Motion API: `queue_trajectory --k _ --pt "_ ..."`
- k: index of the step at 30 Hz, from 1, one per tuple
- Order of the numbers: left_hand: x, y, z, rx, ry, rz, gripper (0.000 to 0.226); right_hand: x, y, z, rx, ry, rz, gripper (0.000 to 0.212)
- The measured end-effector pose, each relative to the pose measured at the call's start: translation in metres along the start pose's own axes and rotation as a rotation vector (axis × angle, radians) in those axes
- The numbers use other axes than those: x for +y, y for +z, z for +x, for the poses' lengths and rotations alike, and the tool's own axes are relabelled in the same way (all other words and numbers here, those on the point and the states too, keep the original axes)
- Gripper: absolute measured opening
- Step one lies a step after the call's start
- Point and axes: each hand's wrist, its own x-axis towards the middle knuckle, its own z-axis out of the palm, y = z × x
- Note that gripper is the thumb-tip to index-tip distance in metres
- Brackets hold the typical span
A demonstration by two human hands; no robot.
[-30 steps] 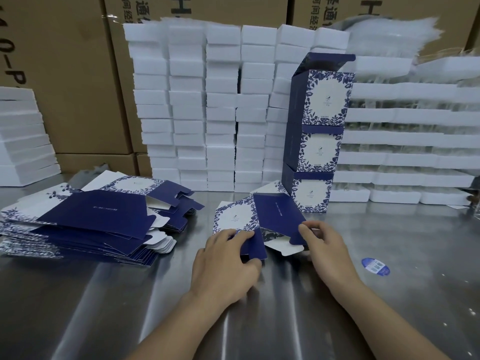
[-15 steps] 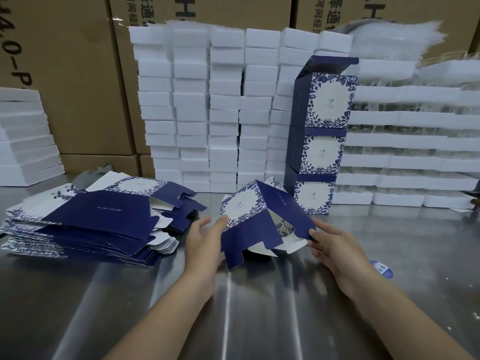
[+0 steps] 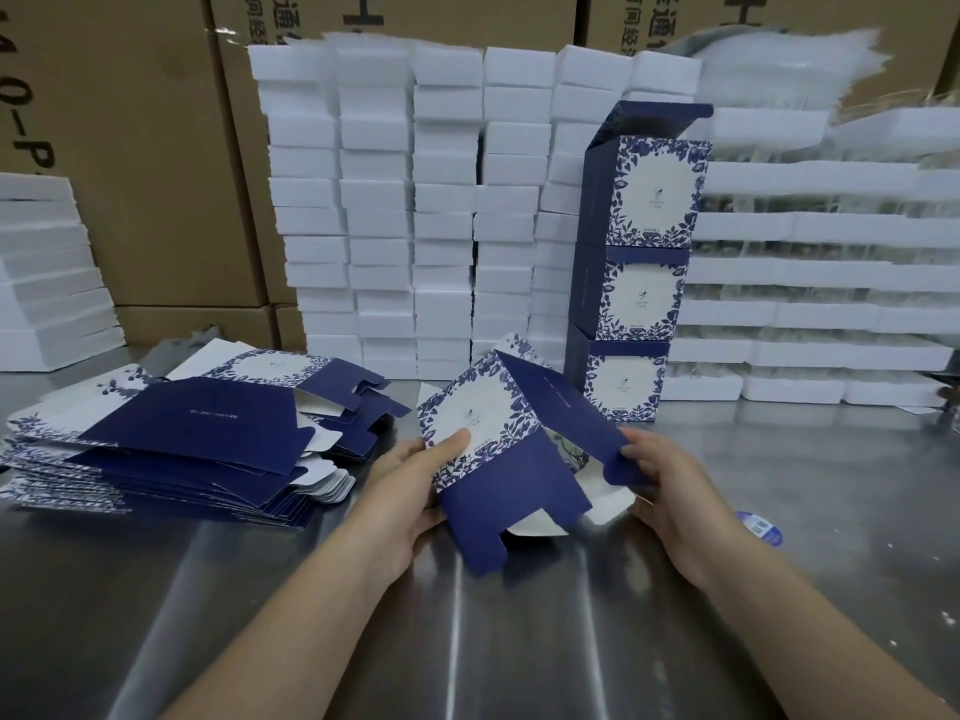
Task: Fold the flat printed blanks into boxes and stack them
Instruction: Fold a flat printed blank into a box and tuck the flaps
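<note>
A navy and white floral box blank (image 3: 498, 433) is half opened into a tube above the steel table (image 3: 519, 641), its bottom flaps hanging loose. My left hand (image 3: 410, 491) grips its left side, thumb on the floral panel. My right hand (image 3: 670, 480) pinches the navy flap at its right edge. A pile of flat blanks (image 3: 171, 439) lies at the left. Three folded boxes (image 3: 639, 272) stand stacked behind, the top one with its lid open.
White foam blocks (image 3: 415, 210) are stacked in columns along the back, with more foam trays (image 3: 810, 283) at the right and far left. Brown cartons (image 3: 145, 148) rise behind them. A small blue sticker (image 3: 759, 527) lies on the table at the right.
The blank lay flat on the table; both hands have lifted it and spread it open into a tube shape.
</note>
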Motion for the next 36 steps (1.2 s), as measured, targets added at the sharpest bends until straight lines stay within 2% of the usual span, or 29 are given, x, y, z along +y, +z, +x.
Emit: queue_trajectory --k 3,7,10,16,19,21,25,29,33,36 --pt "-0.001 0.001 0.002 -0.006 0.004 0.018 0.037 -0.002 -0.002 -0.001 -0.011 0.056 0.087 0.028" --pt "-0.004 -0.001 0.006 -0.001 0.008 0.044 0.032 -0.003 -0.005 -0.002 -0.041 0.083 -0.009 0.035" --pt "-0.004 -0.001 0.007 0.040 0.023 0.067 0.032 -0.002 -0.005 -0.004 -0.048 0.070 -0.024 0.030" --pt "-0.010 0.004 0.006 0.165 0.140 0.168 0.032 0.002 0.003 -0.010 -0.018 -0.067 -0.136 0.018" --pt "-0.015 0.010 0.003 0.177 0.206 0.259 0.034 0.004 0.011 -0.016 -0.001 -0.149 -0.233 0.012" --pt "-0.016 0.014 -0.001 0.178 0.234 0.331 0.031 0.006 0.018 -0.020 0.002 -0.226 -0.330 0.016" --pt "-0.011 0.011 -0.001 0.170 0.201 0.240 0.015 -0.001 0.028 -0.026 0.004 -0.275 -0.339 0.018" --pt "-0.005 0.009 -0.002 0.169 0.134 0.149 0.024 -0.006 0.032 -0.031 -0.008 -0.272 -0.332 0.025" --pt "-0.002 0.008 -0.003 0.172 0.074 0.067 0.027 -0.005 0.028 -0.028 0.006 -0.137 -0.206 0.015" --pt "0.002 0.002 0.000 0.180 -0.034 -0.076 0.023 -0.009 0.021 -0.024 -0.006 0.162 0.105 0.017"
